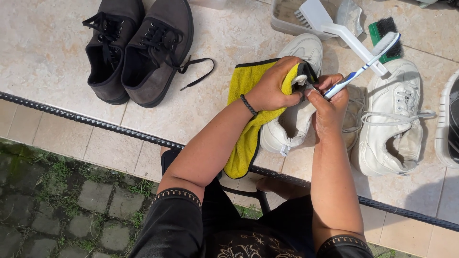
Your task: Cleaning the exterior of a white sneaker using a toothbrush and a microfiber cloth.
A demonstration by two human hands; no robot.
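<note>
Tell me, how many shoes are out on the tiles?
5. Two dark shoes lie at the top left. One white shoe lies under the hands, another to its right. A fifth is cut off by the right edge; more may lie out of view.

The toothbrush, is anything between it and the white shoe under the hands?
Only the yellow cloth. The left hand bunches it just above the white shoe. The right hand holds the toothbrush, bristles pointing up and away.
</note>
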